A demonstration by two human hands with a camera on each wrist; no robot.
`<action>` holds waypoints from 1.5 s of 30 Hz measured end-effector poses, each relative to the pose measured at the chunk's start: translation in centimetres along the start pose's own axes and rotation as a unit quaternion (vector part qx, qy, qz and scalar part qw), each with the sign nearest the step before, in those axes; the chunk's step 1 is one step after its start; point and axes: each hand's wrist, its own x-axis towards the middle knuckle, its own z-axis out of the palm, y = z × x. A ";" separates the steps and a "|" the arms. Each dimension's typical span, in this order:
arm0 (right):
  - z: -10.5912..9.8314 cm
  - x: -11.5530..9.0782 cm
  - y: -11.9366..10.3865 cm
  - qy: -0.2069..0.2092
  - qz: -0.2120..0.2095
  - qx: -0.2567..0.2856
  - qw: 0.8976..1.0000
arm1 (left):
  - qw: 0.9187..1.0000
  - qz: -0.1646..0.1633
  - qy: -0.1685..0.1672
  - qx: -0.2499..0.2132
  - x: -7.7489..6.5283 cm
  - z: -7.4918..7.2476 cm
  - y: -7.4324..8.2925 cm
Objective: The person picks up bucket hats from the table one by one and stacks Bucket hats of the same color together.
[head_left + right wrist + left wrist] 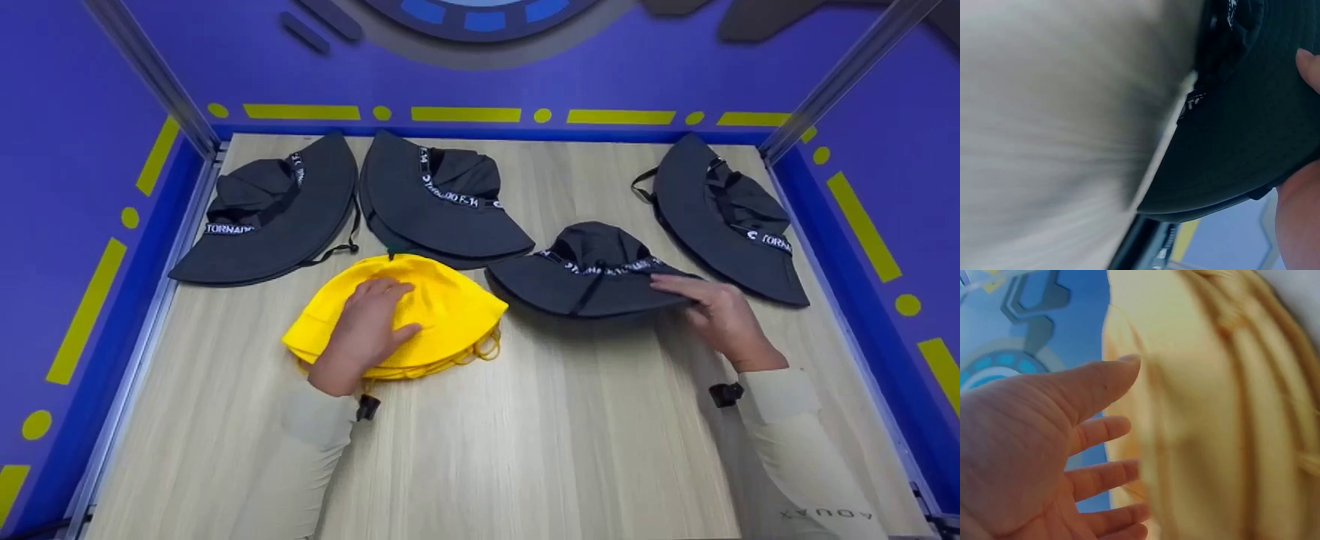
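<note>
My left hand (pixel 366 324) rests on a stack of yellow bucket hats (pixel 450 300), its fingers spread over the upper crown. In the left wrist view the thumb and extended fingers meet the yellow fabric (pixel 1190 410). To the right, my right hand (pixel 724 321) pinches the brim of a dark bucket hat (pixel 540 285) with a lettered band. The fingers lie above that brim, while the thumb (pixel 1310 70) shows against its underside in the right wrist view. The held side of the brim is tilted up off the table.
Behind the yellow stack lie two dark hat piles, one at the left (pixel 315 217) and one at the centre (pixel 405 202). Another dark hat (pixel 690 217) lies at the far right, close to the held one. Blue walls (pixel 600 82) enclose the wooden table (pixel 525 450).
</note>
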 end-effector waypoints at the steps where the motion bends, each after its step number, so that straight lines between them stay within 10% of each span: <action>1: -0.3 0.3 -0.3 0.015 -0.003 0.001 1.000 | 1.000 0.015 0.013 -0.003 0.2 -0.2 0.8; 11: -2.3 2.3 -4.3 0.101 -0.057 -0.010 0.993 | 0.964 0.230 0.122 0.057 3.4 0.4 7.7; 28: -4.5 3.1 -10.4 0.153 -0.132 0.022 0.979 | 0.886 0.380 0.254 0.077 4.6 -1.7 9.6; 32: -5.1 2.7 -9.5 0.130 -0.085 0.033 0.987 | 0.872 0.381 0.299 0.070 4.3 -2.4 9.4; 37: -5.5 1.2 -6.4 0.024 0.069 0.153 0.985 | 0.849 0.388 0.351 0.075 3.8 -3.3 9.3; 39: -5.0 0.5 -5.2 -0.004 0.138 0.286 0.948 | 0.837 0.392 0.375 0.073 3.6 -3.6 9.3; 41: -4.3 0.0 -4.0 -0.018 0.185 0.471 0.862 | 0.828 0.394 0.392 0.074 3.5 -3.7 9.3; 45: -2.4 -0.8 -2.6 -0.039 0.219 0.782 0.582 | 0.817 0.403 0.401 0.095 3.3 -3.7 9.3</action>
